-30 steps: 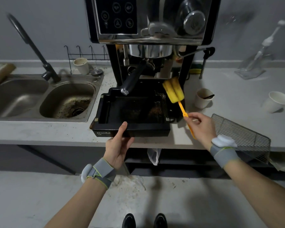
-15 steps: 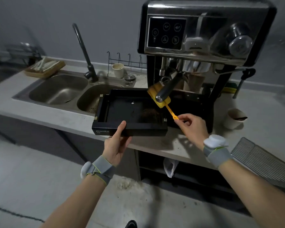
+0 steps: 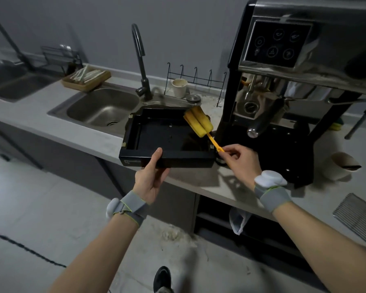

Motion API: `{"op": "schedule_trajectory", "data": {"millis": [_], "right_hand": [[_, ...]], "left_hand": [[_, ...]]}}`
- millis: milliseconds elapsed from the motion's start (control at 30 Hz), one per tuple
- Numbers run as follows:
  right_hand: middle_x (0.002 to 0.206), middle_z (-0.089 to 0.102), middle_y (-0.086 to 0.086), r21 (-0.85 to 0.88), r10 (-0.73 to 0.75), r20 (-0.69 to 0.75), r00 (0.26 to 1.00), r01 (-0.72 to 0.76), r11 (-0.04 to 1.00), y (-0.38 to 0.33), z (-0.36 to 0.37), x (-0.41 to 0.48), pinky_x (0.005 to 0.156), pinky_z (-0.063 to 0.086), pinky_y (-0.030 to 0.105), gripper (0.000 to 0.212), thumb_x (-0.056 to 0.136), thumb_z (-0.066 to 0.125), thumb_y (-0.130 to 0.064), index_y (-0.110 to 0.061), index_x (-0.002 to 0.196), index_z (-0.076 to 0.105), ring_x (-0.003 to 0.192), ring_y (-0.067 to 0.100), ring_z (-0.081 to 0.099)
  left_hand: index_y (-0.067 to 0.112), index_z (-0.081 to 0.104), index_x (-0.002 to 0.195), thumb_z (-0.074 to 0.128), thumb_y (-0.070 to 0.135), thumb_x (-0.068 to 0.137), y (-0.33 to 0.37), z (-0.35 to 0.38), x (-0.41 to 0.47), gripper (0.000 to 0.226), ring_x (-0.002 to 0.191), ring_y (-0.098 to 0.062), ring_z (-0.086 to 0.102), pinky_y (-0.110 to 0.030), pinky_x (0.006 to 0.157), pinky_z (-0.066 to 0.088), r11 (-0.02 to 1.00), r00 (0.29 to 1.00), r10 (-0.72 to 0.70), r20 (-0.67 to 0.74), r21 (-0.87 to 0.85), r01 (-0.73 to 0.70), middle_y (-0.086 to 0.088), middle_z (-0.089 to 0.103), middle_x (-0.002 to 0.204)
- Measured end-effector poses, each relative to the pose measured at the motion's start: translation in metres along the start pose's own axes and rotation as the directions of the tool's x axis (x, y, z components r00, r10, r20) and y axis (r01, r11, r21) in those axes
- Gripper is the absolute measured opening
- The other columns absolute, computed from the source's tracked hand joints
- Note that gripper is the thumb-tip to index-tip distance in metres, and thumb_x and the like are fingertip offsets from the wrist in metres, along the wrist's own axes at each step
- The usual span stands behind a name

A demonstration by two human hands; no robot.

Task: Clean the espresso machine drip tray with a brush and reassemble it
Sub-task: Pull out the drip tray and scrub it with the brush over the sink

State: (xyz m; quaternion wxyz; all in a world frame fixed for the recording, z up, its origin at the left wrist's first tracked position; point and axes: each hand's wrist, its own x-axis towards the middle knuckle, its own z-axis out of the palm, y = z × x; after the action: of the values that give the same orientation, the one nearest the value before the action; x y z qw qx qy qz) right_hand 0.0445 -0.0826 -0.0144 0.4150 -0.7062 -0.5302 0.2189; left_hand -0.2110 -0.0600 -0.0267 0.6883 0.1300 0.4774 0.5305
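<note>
While the left hand (image 3: 150, 178) grips the near wall of the drip tray (image 3: 135, 142), held just left of the espresso machine (image 3: 283, 81), the right hand (image 3: 239, 158) pinches the brush (image 3: 201, 123), whose handle slants far-left over the tray's right end.

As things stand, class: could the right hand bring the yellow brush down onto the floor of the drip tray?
Probably yes. The right hand holds the brush just above the open drip tray; nothing covers it.
</note>
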Motion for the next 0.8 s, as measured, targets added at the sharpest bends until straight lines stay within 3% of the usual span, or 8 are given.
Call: {"op": "schedule_trajectory", "data": {"millis": [233,533,667,800], "right_hand": [[0.071,0.067,-0.015,-0.039,0.002,-0.07,0.998,-0.004,0.999,-0.035,0.053,0.028,0.063,0.052,0.029,0.01,0.084,0.075,-0.03,-0.023,0.091,0.076,0.062,0.006,0.056],[0.082,0.071,-0.011,-0.113,0.006,-0.054,0.999,-0.012,0.994,-0.077,0.106,0.06,0.071,0.053,0.032,0.015,0.087,0.072,-0.034,-0.023,0.095,0.078,0.075,0.013,0.062],[0.081,0.069,-0.018,-0.183,-0.062,-0.032,0.998,0.055,0.981,-0.095,0.129,0.076,0.053,0.038,0.024,0.015,0.087,0.069,-0.04,-0.029,0.093,0.077,0.063,0.003,0.05],[0.081,0.07,-0.018,-0.234,-0.098,0.046,0.994,0.106,0.966,-0.112,0.15,0.096,0.051,0.032,0.019,0.013,0.087,0.067,-0.045,-0.036,0.091,0.075,0.066,0.004,0.051]], "left_hand": [[0.004,0.063,0.116,0.087,0.025,0.074,0.052,-0.018,0.048,0.053,0.093,-0.023,0.075,-0.035,0.082,0.061,1.0,0.998,-0.01,0.069,-0.005,0.01,-0.013,0.077,0.103],[0.004,0.066,0.114,0.086,0.027,0.074,0.104,-0.038,0.098,0.05,0.093,-0.021,0.075,-0.029,0.072,0.063,0.996,0.999,-0.003,0.035,0.09,0.0,-0.013,0.077,0.103],[0.003,0.067,0.116,0.089,0.029,0.071,0.121,-0.042,0.118,0.057,0.089,-0.019,0.076,-0.028,0.069,0.063,0.989,1.0,0.02,-0.005,0.146,-0.019,-0.012,0.076,0.106],[0.003,0.065,0.117,0.09,0.029,0.07,0.137,-0.039,0.137,0.059,0.088,-0.018,0.075,-0.031,0.072,0.063,0.977,0.997,0.071,-0.031,0.203,-0.063,-0.012,0.075,0.106]]}}
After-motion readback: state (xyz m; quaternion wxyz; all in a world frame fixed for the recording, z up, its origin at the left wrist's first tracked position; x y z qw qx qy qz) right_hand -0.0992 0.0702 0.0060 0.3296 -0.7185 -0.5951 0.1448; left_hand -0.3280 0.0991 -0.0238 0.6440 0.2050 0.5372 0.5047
